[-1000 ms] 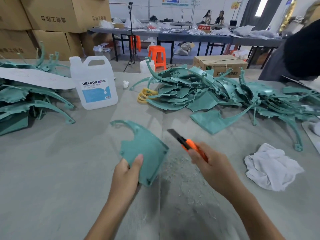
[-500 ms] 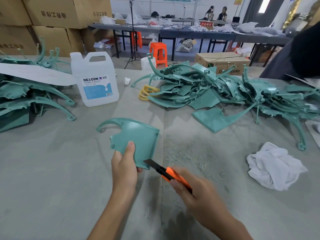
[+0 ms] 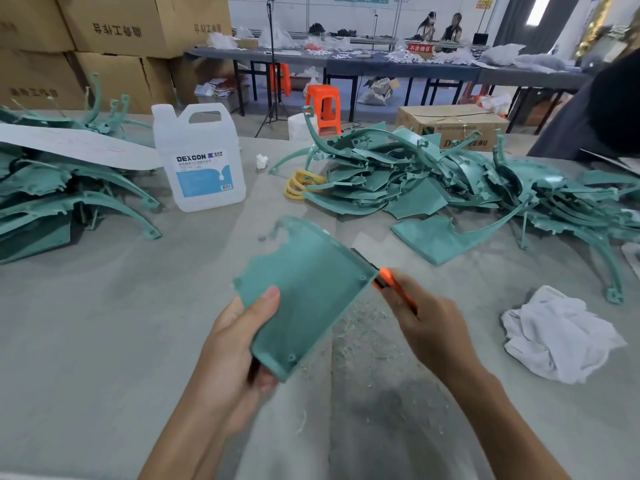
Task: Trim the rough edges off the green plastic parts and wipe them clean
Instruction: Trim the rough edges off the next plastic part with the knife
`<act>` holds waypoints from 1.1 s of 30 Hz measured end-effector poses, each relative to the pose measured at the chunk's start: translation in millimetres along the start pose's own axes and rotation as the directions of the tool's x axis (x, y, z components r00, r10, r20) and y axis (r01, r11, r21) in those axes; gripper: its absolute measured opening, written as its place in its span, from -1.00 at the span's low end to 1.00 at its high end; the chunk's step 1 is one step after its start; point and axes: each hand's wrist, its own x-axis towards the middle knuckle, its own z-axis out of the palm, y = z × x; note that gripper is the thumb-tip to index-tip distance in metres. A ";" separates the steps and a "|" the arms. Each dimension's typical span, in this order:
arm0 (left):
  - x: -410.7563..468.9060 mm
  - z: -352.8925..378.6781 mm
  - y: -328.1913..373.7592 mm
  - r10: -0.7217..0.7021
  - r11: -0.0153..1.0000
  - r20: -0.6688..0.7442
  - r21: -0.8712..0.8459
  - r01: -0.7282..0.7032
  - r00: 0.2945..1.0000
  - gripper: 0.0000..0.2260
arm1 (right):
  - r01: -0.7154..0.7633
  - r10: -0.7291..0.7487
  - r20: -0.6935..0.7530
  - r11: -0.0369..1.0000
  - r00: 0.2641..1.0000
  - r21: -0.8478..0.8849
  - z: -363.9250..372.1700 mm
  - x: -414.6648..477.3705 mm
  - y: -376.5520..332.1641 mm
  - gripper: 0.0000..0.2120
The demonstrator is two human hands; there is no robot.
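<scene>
Head view: the left grip [image 3: 235,348] holds a flat green part [image 3: 304,299] above the desk [image 3: 104,341], tilted, with the thumb pressed on its near face and the fingers curled round the lower corner from behind. The part hangs over the middle of the desk, in front of the person. The right grip [image 3: 429,327] is wrapped round an orange knife [image 3: 391,285]. Its dark blade runs along the part's upper right edge and seems to touch it near the corner, though the blur there leaves this unsure.

Pale shavings [image 3: 360,327] lie on the desk below the part and the knife. A crumpled white cloth [image 3: 557,337] sits on the desk to the right, well apart from both grips. A big heap of green parts [image 3: 415,168] fills the far right of the desk, with one flat piece [image 3: 436,240] lying loose at its near edge and yellow bands [image 3: 298,185] at its left end. A second green stack [image 3: 52,188] lies at the far left under a white sheet [image 3: 69,143]. Between the two stands a clear jug [image 3: 199,157] labelled DEXCON. Cardboard boxes [image 3: 121,22] are piled behind the desk at the left.
</scene>
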 end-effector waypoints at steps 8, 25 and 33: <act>9.3 -3.5 0.0 0.316 0.910 -0.174 0.332 -0.246 0.933 -0.93 | 0.099 -0.105 0.013 0.971 0.994 0.215 -2.7 -30.3 -22.9 -0.67; -14.9 5.4 22.0 0.537 0.767 -0.144 0.494 -0.410 0.831 -0.90 | 0.354 -0.368 0.038 0.914 0.929 0.200 1.7 -52.9 -46.3 -0.64; -30.1 3.4 25.4 0.523 0.758 -0.078 0.498 -0.421 0.849 -0.83 | 0.304 -0.314 0.003 0.921 0.949 0.243 7.1 -28.4 -42.6 -0.64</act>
